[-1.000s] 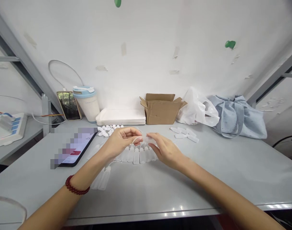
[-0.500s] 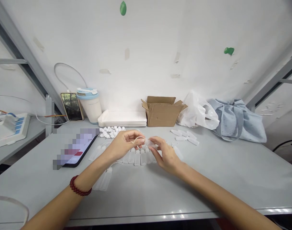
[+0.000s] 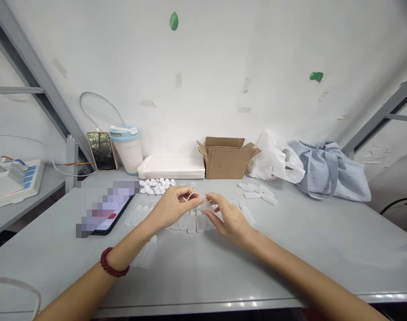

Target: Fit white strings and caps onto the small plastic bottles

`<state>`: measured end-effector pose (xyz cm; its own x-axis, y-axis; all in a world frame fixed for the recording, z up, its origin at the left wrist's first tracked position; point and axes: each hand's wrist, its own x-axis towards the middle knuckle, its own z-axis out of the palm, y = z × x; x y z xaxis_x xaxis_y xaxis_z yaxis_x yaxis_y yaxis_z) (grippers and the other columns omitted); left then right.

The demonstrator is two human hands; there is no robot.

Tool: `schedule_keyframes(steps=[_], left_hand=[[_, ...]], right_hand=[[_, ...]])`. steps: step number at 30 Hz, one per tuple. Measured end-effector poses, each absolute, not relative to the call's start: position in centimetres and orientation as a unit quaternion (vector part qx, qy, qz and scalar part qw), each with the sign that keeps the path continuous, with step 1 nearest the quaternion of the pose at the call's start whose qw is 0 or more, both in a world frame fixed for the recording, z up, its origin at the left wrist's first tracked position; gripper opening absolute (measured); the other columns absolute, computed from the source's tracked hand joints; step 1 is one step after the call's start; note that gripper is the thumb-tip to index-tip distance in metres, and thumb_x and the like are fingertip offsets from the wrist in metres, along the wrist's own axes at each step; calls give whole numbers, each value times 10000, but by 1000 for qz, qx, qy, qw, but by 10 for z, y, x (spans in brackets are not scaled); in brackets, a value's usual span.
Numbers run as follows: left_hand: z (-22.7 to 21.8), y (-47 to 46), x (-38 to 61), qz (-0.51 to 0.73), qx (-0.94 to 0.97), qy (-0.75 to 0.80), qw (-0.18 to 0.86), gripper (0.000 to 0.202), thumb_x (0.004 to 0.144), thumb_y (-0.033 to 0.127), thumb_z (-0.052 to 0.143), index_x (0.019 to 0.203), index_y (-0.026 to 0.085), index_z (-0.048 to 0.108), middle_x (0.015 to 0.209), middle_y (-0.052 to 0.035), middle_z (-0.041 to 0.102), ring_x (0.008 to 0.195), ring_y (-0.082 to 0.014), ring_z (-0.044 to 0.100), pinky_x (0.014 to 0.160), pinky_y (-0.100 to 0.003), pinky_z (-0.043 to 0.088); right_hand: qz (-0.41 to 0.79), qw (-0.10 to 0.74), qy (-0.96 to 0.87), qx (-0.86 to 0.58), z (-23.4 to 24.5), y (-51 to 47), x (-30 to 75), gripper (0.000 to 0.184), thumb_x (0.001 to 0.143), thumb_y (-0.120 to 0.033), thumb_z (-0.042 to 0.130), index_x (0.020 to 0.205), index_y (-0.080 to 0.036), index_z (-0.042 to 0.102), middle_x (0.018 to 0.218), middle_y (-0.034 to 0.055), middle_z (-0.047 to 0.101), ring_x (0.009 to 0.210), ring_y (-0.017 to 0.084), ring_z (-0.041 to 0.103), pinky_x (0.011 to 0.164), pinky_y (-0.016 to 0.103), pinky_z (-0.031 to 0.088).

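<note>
Above the middle of the table my left hand (image 3: 172,205) pinches a thin white cord (image 3: 191,195) between thumb and fingers. Facing it, my right hand (image 3: 233,219) grips a small translucent plastic sleeve (image 3: 208,205) by its edges. The fingertips of both hands are almost touching, and the join between cord and sleeve is too small to make out. Below them lies a row of similar translucent sleeves (image 3: 192,223), partly covered by my hands. More sleeves with cords (image 3: 147,255) rest beside my left forearm.
Small white pieces (image 3: 158,186) are heaped behind my left hand; loose sleeves (image 3: 269,199) lie at right. A phone (image 3: 118,209) is at left. Along the wall stand another phone (image 3: 102,151), a cup (image 3: 128,154), white trays (image 3: 172,168), an open carton (image 3: 226,165), a plastic bag (image 3: 272,156) and a cloth bag (image 3: 352,174).
My left thumb has stretched out further along the cord, and the sleeve in my right hand has tilted. The whole view has shifted slightly.
</note>
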<state>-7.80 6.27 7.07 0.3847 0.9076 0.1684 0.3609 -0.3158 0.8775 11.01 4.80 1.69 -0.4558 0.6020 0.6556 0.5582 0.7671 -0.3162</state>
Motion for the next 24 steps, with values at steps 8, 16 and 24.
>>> schedule_keyframes(steps=[8,16,24], left_hand=[[72,59,-75,342,750,442,354,217,754,389,634,726,174,627,734,-1,645,679,-142,566,595,-238,439],[80,56,-81,368,790,419,255,134,785,323,620,816,193,637,875,-31,676,783,-170,588,655,-276,474],[75,46,-83,305,888,316,135,363,789,286,645,1126,206,533,1176,-88,563,1154,-244,439,943,-400,415]], right_hand=[[234,416,-802,-359,26,41,107,314,906,-251,444,1214,-190,454,978,109,646,812,193,635,645,346,553],[630,430,-554,-334,49,43,108,344,808,-354,625,1085,-162,553,923,78,680,843,198,674,856,406,496],[697,396,-529,-278,47,42,107,341,826,-345,616,1122,-185,558,985,93,693,955,196,654,926,403,456]])
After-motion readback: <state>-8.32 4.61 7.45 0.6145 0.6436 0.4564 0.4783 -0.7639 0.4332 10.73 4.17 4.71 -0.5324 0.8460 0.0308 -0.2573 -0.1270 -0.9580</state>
